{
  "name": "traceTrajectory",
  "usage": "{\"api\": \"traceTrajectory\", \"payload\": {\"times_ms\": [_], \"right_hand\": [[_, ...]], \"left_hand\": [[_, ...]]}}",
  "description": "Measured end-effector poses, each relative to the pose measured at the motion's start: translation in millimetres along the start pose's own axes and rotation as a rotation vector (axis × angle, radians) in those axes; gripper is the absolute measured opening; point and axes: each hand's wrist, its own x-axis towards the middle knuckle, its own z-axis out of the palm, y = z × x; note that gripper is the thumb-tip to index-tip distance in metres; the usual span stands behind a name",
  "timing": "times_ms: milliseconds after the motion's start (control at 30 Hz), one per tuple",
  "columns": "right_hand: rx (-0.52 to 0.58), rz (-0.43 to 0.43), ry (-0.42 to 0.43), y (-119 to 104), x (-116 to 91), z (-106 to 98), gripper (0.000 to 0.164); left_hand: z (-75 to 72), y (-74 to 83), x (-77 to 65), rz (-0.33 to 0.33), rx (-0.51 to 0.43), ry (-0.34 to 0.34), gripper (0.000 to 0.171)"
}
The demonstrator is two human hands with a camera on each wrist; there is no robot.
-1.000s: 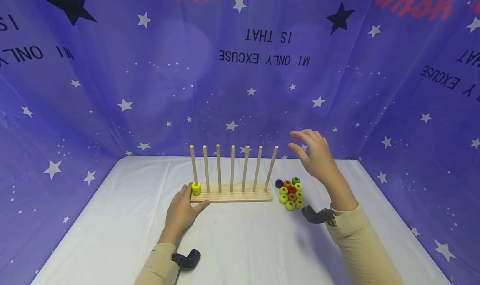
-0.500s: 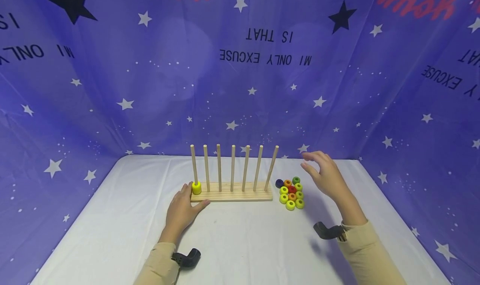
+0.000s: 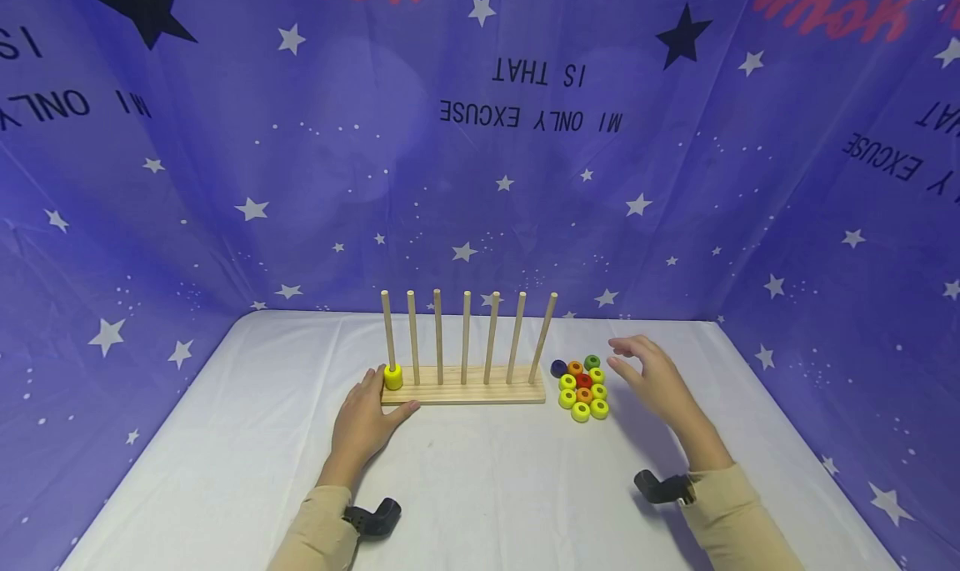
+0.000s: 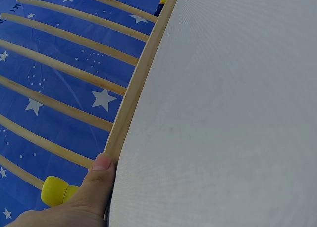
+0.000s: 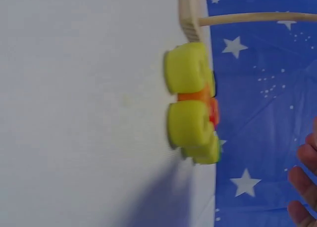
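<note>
A wooden peg rack (image 3: pixel 480 393), with several upright rods on a flat base, stands on the white cloth. My left hand (image 3: pixel 362 421) holds the base's left end; its thumb (image 4: pixel 96 180) lies along the front edge in the left wrist view. Yellow beads (image 3: pixel 393 378) sit at the foot of the leftmost rod, beside that hand. Right of the rack lies a cluster of wooden beads: several yellow ones (image 3: pixel 581 412), a red one (image 3: pixel 583 380), orange ones (image 3: pixel 575 368), a green one (image 3: pixel 592 361) and a dark blue one (image 3: pixel 558 368). My right hand (image 3: pixel 660 383) hovers just right of them, fingers loosely bent around nothing.
The white-covered table (image 3: pixel 480 496) is enclosed at the back and sides by a purple-blue star-printed cloth (image 3: pixel 465 187). Black wrist cameras (image 3: pixel 375 518) are strapped over both beige sleeves (image 3: pixel 742 513).
My right hand has moved right, away from the rack's last rod, and come down beside the loose beads. My left hand stays on the rack; the beads have not moved.
</note>
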Motion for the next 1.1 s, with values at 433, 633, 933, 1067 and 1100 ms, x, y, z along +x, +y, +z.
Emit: {"api": "traceTrajectory", "payload": {"times_ms": [433, 633, 933, 1067, 1100], "right_hand": [[0.014, 0.031, -0.054, 21, -15, 23, 0.036], [0.016, 0.042, -0.074, 25, -20, 30, 0.036], [0.012, 0.081, -0.116, 33, -27, 40, 0.04], [0.01, 0.069, -0.104, 37, -31, 44, 0.041], [0.007, 0.065, -0.1, 37, -32, 45, 0.041]], "left_hand": [[0.3, -1.5, 0.4, -0.005, 0.001, 0.0, 0.099], [-1.3, -0.9, -0.3, 0.0, -0.005, 0.004, 0.098], [0.9, -1.0, -1.9, 0.013, -0.006, 0.03, 0.098], [1.4, -1.1, -1.8, 0.009, -0.002, 0.026, 0.099], [1.3, -1.2, -1.6, 0.008, -0.001, 0.022, 0.099]]}}
